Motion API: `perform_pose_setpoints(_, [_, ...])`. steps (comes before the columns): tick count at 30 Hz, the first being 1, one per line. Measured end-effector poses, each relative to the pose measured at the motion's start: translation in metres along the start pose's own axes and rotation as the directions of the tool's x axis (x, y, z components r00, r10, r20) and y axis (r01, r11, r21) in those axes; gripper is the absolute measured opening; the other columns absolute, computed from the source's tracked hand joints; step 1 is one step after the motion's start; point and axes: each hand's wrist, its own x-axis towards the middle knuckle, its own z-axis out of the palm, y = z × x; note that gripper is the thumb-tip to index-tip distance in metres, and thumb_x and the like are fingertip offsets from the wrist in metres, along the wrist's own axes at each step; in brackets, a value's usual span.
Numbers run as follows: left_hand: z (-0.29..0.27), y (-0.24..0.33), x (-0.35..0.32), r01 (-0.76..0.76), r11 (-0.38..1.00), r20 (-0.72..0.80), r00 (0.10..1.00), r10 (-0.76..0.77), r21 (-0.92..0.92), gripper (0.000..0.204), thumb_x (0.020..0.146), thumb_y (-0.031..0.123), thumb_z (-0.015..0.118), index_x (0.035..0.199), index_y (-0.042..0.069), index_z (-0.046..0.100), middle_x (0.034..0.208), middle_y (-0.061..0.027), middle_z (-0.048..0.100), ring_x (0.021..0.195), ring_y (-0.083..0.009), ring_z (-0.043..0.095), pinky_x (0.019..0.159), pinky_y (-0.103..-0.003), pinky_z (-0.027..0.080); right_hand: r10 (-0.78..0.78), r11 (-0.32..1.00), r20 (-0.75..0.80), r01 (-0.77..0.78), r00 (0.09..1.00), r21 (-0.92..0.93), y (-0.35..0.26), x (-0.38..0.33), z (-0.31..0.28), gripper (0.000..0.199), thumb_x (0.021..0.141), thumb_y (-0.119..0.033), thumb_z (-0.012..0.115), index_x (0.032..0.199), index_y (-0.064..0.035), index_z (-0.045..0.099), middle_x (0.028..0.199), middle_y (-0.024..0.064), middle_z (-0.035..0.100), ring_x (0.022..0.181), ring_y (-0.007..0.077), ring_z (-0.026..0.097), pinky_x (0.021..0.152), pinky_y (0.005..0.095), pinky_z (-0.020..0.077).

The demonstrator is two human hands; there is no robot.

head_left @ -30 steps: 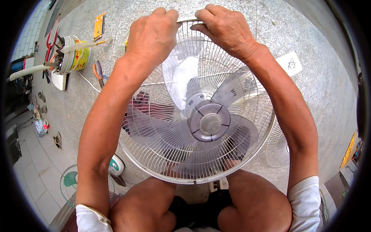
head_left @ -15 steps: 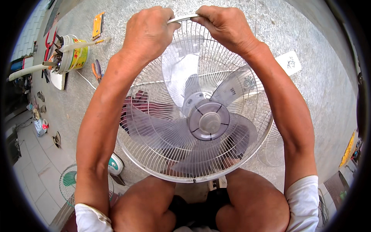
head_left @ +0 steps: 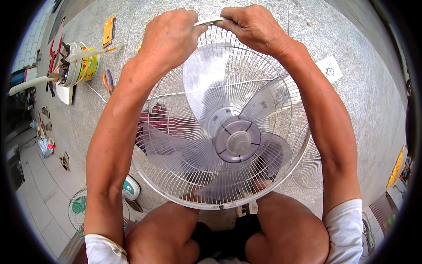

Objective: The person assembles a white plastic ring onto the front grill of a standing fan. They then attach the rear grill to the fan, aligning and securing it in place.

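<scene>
A fan with a round wire guard (head_left: 170, 196) stands between my legs, leaning toward me. Behind or inside its wires show translucent grey blades (head_left: 204, 79) and a round grey hub cap (head_left: 238, 141). My left hand (head_left: 170, 37) is closed on the guard's white rim band (head_left: 209, 21) at the far top. Just to the right, my right hand (head_left: 252, 28) pinches the same band between thumb and fingers. A short stretch of band shows between the two hands. The fingertips are partly hidden by my hands.
A tool bucket (head_left: 88, 66) stands at the left, with pliers (head_left: 108, 81) beside it. Farther back lies a yellow packet (head_left: 109, 30). A white patterned plate (head_left: 329, 68) and a second wire guard (head_left: 309, 169) are at the right. A green-bladed fan (head_left: 79, 206) sits lower left.
Both hands keep their grip on the rim band, shifting only slightly. The guard and hub cap tilt a little, and the view has moved slightly.
</scene>
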Motion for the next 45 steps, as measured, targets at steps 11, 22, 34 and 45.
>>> perform_pose_setpoints(11, [-0.010, -0.011, -0.006, 0.130, 0.968, 0.125, 0.987, -0.105, -0.215, 0.025, 0.082, 0.024, 0.069, 0.085, 0.000, 0.066, 0.068, -0.0095, 0.058, 0.063, -0.0206, 0.056, 0.060, -0.035, 0.043, 0.114, 0.972, 0.042, -0.120, 0.993, 0.201, 0.001, -0.009, -0.004, 0.027, 0.091, -0.032, 0.058, 0.095, -0.0074, 0.070, 0.067, 0.0097, 0.064, 0.060, 0.0229, 0.060, 0.059, 0.0373, 0.0465])
perform_pose_setpoints(22, [-0.001, -0.041, -0.009, 0.297, 0.879, 0.227, 0.948, -0.224, -0.374, 0.025, 0.086, 0.022, 0.065, 0.089, -0.003, 0.066, 0.068, -0.0029, 0.059, 0.061, -0.0088, 0.052, 0.057, -0.026, 0.044, 0.562, 0.711, 0.291, -0.632, 0.774, 0.308, 0.036, -0.078, -0.028, 0.030, 0.089, -0.024, 0.061, 0.101, 0.0026, 0.068, 0.076, 0.0117, 0.066, 0.070, 0.0178, 0.063, 0.067, 0.0323, 0.0499])
perform_pose_setpoints(34, [0.008, -0.059, -0.013, 0.326, 0.894, 0.207, 0.940, -0.271, -0.307, 0.023, 0.087, 0.020, 0.064, 0.086, -0.003, 0.064, 0.066, -0.0037, 0.057, 0.058, -0.0092, 0.052, 0.056, -0.026, 0.045, 0.625, 0.673, 0.199, -0.651, 0.755, 0.352, 0.031, -0.076, -0.024, 0.028, 0.092, -0.023, 0.058, 0.099, 0.0013, 0.068, 0.075, 0.0101, 0.067, 0.064, 0.0148, 0.061, 0.063, 0.0304, 0.0493])
perform_pose_setpoints(45, [-0.003, -0.059, -0.033, 0.367, 0.888, 0.231, 0.922, -0.309, -0.276, 0.027, 0.090, 0.022, 0.059, 0.080, -0.004, 0.060, 0.065, -0.0044, 0.056, 0.061, -0.0102, 0.053, 0.058, -0.027, 0.044, 0.633, 0.670, 0.273, -0.689, 0.725, 0.276, 0.023, -0.101, -0.037, 0.035, 0.090, -0.026, 0.058, 0.108, 0.0029, 0.066, 0.083, 0.0125, 0.067, 0.075, 0.0190, 0.063, 0.071, 0.0331, 0.0509])
